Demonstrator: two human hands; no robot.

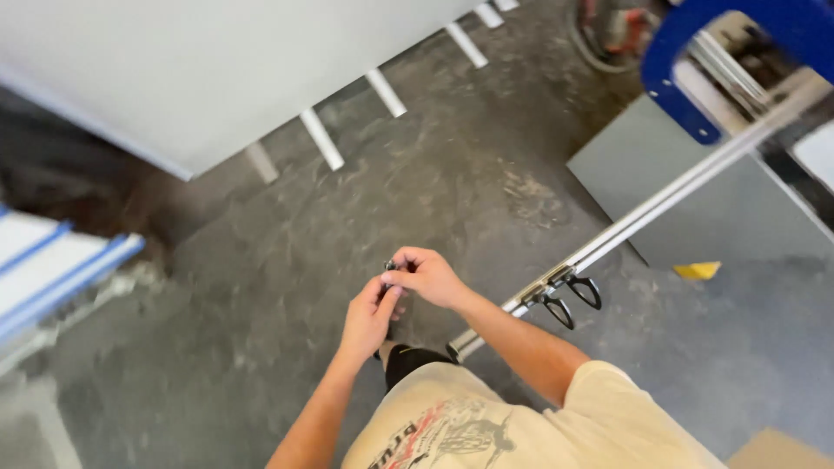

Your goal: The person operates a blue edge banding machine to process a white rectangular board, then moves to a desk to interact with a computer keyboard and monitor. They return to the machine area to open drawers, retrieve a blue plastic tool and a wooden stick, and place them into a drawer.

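Both hands meet over the concrete floor [287, 252]. Left hand [367, 317] and right hand [428, 276] pinch one small dark metal part [390, 266]; a yellow tag [698, 270] lies well apart.

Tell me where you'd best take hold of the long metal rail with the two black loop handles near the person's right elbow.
Judging by its pose, grip the metal rail on the bare stretch just above the black loop handles, coming from above. It runs slanting and open there, while the right hand and left hand are busy pinching a small dark part.
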